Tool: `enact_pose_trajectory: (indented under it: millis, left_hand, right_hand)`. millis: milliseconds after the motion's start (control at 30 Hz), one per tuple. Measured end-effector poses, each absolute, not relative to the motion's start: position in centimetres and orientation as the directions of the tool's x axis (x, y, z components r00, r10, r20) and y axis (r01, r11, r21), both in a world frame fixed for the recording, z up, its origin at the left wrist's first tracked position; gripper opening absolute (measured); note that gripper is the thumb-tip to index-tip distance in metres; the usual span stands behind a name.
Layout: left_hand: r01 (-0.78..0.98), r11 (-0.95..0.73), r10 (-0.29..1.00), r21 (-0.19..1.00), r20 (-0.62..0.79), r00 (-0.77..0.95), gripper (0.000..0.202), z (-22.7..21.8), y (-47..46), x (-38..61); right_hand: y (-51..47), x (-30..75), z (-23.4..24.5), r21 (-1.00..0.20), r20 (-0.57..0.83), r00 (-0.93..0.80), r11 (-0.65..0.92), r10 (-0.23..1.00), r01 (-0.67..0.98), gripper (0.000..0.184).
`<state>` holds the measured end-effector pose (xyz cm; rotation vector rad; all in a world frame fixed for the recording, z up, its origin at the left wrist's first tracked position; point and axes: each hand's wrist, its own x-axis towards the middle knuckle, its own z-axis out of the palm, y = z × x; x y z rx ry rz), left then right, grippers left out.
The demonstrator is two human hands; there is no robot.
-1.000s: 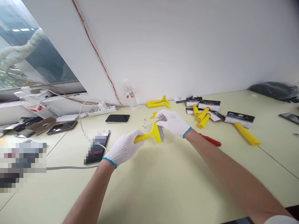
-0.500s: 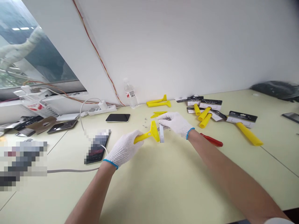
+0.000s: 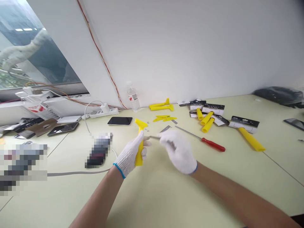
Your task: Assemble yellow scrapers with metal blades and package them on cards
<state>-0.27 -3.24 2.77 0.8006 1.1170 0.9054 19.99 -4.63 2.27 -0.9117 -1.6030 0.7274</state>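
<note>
My left hand (image 3: 130,154), in a white knit glove, is closed around the handle of a yellow scraper (image 3: 139,155), its wide head pointing up. In my right hand (image 3: 180,151), gloved too and slightly blurred, a thin metal blade (image 3: 155,137) is pinched, seen nearly edge-on and pointing toward the scraper. Just beyond the hands lie a loose flat blade (image 3: 165,128), several small screws (image 3: 146,129) and yellow plastic cover pieces (image 3: 169,119). A screwdriver with a red handle (image 3: 213,144) rests to the right of my right hand.
Two yellow scraper handles (image 3: 161,107) lie by the wall, near a plastic bottle (image 3: 134,97). Carded yellow scrapers (image 3: 251,139) are spread on the right. Phones (image 3: 120,121), a power strip (image 3: 111,111) and cables occupy the left side of the table.
The scraper has turned upright in my left hand, its head now up. My right hand has come nearer with the blade, which has swung from upright to nearly level.
</note>
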Motion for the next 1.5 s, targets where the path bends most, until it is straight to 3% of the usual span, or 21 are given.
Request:
enact_pose_trajectory:
  millis: [67, 167, 267, 333, 400, 500, 567, 600, 667, 733, 900, 1067, 1167, 1333, 1500]
  left_hand:
    - [-0.116, 0.433, 0.886, 0.894, -0.399, 0.234, 0.046, 2.8, -3.5, -0.1]
    - [0.062, 0.401, 0.879, 0.914, -0.403, 0.255, 0.042, 2.7, -3.7, -0.3]
    - [0.108, 0.358, 0.917, 0.927, -0.372, 0.148, 0.039, 2.4, -3.6, -0.3]
    - [0.087, 0.328, 0.942, 0.941, -0.332, 0.042, 0.042, 2.3, -3.5, -0.2]
    - [0.079, 0.290, 0.957, 0.954, -0.286, -0.051, 0.047, 2.2, -3.5, 0.2]
    - [0.115, 0.235, 0.969, 0.965, -0.224, -0.099, 0.047, 2.7, -3.8, 0.7]
    - [0.159, 0.179, 0.983, 0.971, -0.169, -0.071, 0.040, 3.2, -4.1, 1.0]
    - [0.180, 0.147, 0.989, 0.973, -0.142, -0.039, 0.036, 3.4, -4.2, 1.1]
    - [0.214, 0.087, 0.995, 0.973, -0.097, 0.036, 0.028, 3.8, -4.4, 1.1]
    - [0.224, 0.048, 0.989, 0.973, -0.077, 0.122, 0.024, 4.0, -4.7, 1.0]
    - [0.341, 0.022, 0.959, 0.940, -0.116, 0.257, 0.026, 4.0, -4.9, 0.7]
    - [0.551, -0.021, 0.998, 0.835, 0.049, -0.036, 0.029, 3.7, -4.3, -0.2]
    - [0.636, -0.017, 0.989, 0.771, 0.107, -0.104, 0.038, 3.7, -3.7, -0.8]
    - [0.861, -0.059, 0.998, 0.505, 0.048, 0.040, 0.037, 3.7, -3.1, -1.3]
    - [0.882, -0.213, 0.974, 0.421, 0.019, 0.227, 0.037, 3.4, -3.4, -1.3]
  right_hand:
    - [-6.6, 19.5, 1.0, -0.647, 0.658, -0.251, 0.703, 0.710, 0.295, 0.022]
    - [-7.3, 19.5, -0.6, -0.525, 0.712, -0.314, 0.773, 0.628, 0.356, 0.026]
    - [-6.6, 20.0, -1.0, -0.500, 0.702, -0.353, 0.781, 0.618, 0.374, 0.018]
    - [-6.3, 20.2, -0.7, -0.592, 0.618, -0.358, 0.714, 0.700, 0.373, 0.012]
    - [-6.2, 20.2, -0.3, -0.780, 0.418, -0.299, 0.508, 0.858, 0.365, 0.020]
    - [-5.7, 20.2, 0.4, -0.982, -0.068, -0.223, -0.026, 0.973, 0.185, 0.037]
    - [-5.1, 20.6, 0.7, -0.933, -0.326, -0.353, -0.359, 0.877, -0.032, 0.046]
    - [-4.7, 20.9, 0.8, -0.864, -0.391, -0.461, -0.490, 0.796, -0.113, 0.050]
    - [-4.2, 21.4, 0.9, -0.735, -0.409, -0.661, -0.656, 0.629, -0.169, 0.051]
    - [-3.9, 21.9, 0.8, -0.689, -0.381, -0.763, -0.711, 0.523, -0.143, 0.046]
    - [-4.1, 22.1, 0.6, -0.732, -0.332, -0.740, -0.655, 0.585, -0.190, 0.039]
    - [-3.5, 22.6, 0.9, -0.838, -0.295, -0.570, -0.494, 0.767, -0.232, 0.040]
    - [-3.1, 23.0, 1.2, -0.874, -0.270, -0.449, -0.412, 0.852, -0.256, 0.040]
    - [-2.4, 23.5, 1.8, -0.948, -0.242, -0.289, -0.289, 0.926, -0.132, 0.033]
    - [-1.2, 23.6, 2.2, -0.988, -0.126, -0.219, -0.102, 0.968, 0.119, 0.027]
